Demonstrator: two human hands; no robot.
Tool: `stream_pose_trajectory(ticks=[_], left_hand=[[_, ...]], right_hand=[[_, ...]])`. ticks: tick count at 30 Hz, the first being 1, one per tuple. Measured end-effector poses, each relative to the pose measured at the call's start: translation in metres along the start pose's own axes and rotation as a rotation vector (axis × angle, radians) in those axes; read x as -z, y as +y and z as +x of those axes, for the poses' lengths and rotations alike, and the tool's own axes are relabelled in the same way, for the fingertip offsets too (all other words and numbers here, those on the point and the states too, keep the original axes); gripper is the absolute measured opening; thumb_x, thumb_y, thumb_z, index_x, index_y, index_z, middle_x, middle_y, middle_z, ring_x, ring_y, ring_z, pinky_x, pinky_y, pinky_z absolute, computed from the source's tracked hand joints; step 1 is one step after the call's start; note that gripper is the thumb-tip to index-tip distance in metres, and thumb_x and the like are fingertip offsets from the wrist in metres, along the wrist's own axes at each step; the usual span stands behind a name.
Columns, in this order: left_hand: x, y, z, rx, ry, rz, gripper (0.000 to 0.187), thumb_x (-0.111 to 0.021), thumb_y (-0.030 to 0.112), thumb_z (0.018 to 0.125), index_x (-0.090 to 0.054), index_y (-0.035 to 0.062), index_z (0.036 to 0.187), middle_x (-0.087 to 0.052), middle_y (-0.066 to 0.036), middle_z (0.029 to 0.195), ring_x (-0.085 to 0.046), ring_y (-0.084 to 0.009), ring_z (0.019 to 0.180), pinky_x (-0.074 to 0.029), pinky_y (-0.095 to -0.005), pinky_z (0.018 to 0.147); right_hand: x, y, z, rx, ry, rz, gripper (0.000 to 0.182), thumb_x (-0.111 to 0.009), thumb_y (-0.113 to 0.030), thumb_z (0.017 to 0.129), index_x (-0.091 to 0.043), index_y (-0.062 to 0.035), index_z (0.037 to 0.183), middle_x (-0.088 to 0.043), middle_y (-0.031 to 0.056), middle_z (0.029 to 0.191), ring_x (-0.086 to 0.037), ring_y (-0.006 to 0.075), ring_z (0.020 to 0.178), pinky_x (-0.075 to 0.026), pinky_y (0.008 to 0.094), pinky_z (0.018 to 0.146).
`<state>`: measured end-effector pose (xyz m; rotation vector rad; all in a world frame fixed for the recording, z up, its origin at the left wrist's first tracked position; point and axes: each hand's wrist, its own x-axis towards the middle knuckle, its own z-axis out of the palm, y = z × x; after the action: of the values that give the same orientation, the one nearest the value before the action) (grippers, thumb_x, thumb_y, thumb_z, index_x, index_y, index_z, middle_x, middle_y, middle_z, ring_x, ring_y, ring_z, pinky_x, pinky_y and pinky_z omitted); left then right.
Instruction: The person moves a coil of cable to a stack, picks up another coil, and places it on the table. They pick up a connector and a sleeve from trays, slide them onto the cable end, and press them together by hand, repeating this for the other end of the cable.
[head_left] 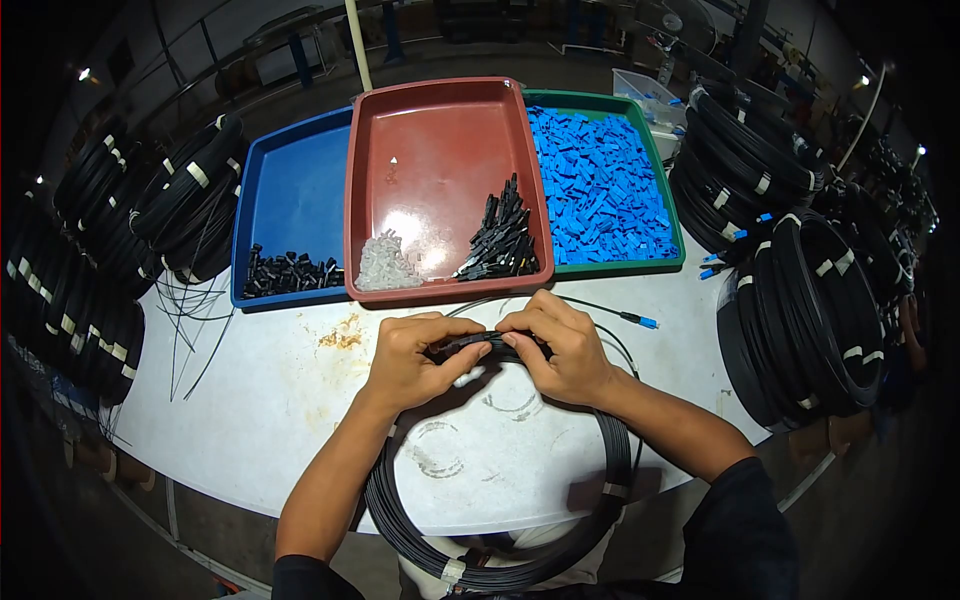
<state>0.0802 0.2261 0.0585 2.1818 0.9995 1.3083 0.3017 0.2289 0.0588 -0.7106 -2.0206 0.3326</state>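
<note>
Your left hand (415,355) and right hand (560,345) both pinch a small black connector piece (470,345) at the top of the black cable coil (500,500), which lies on the white table (290,400) just before you. Your fingers hide most of that piece. The coil's near edge runs under your forearms and off the table. The red tray (440,150) sits beyond.

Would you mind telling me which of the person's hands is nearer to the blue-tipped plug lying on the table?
Right. The right hand sits just left of and below the blue-tipped plug; the left hand is farther left, beyond the right hand.
</note>
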Motion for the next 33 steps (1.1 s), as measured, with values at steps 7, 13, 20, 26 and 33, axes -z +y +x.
stream_pose_trajectory(ticks=[7,13,20,26,33], left_hand=[[0.002,0.001,0.0,0.014,0.003,-0.072,0.017,-0.084,0.007,0.077,-0.079,-0.0001,0.092,-0.073,-0.009,0.072,-0.065,-0.0131,0.058,-0.049,-0.0253,0.054],[0.003,0.003,0.0,0.031,0.032,-0.084,0.015,-0.083,0.005,0.077,-0.079,-0.0008,0.09,-0.072,-0.008,0.071,-0.064,-0.0119,0.059,-0.049,-0.0251,0.055],[0.002,0.002,0.0,-0.019,0.057,-0.1,0.014,-0.083,0.005,0.076,-0.079,-0.0004,0.088,-0.071,-0.008,0.07,-0.064,-0.0123,0.06,-0.048,-0.0253,0.054],[0.0,0.007,0.0,-0.03,0.016,-0.126,0.017,-0.084,0.004,0.076,-0.078,0.0001,0.091,-0.072,-0.008,0.07,-0.063,-0.012,0.059,-0.048,-0.0246,0.052],[0.002,0.008,-0.002,0.079,0.003,-0.159,0.015,-0.083,0.002,0.077,-0.079,-0.0012,0.091,-0.074,-0.008,0.073,-0.066,-0.0133,0.06,-0.049,-0.0237,0.056]], right_hand=[[0.0,-0.002,-0.001,0.005,-0.048,0.01,0.015,-0.071,0.003,0.085,-0.069,-0.0004,0.099,-0.06,0.0128,0.086,-0.064,0.029,0.073,-0.051,0.0377,0.063],[-0.002,-0.007,0.003,0.024,0.034,0.065,0.024,-0.072,0.009,0.08,-0.068,0.0016,0.102,-0.063,0.0159,0.101,-0.068,0.0314,0.086,-0.055,0.0384,0.073],[-0.002,-0.003,-0.002,0.075,0.089,0.005,0.025,-0.077,0.008,0.075,-0.069,0.0011,0.098,-0.067,0.0146,0.104,-0.07,0.0268,0.087,-0.057,0.0336,0.073],[-0.004,-0.006,-0.002,0.194,0.1,-0.068,0.027,-0.078,0.009,0.073,-0.07,0.0013,0.097,-0.067,0.0146,0.101,-0.07,0.0248,0.08,-0.057,0.0315,0.066],[-0.005,-0.001,-0.003,0.18,0.094,-0.021,0.035,-0.081,0.005,0.075,-0.07,-0.0003,0.108,-0.068,0.0156,0.102,-0.07,0.0273,0.08,-0.057,0.0331,0.066]])
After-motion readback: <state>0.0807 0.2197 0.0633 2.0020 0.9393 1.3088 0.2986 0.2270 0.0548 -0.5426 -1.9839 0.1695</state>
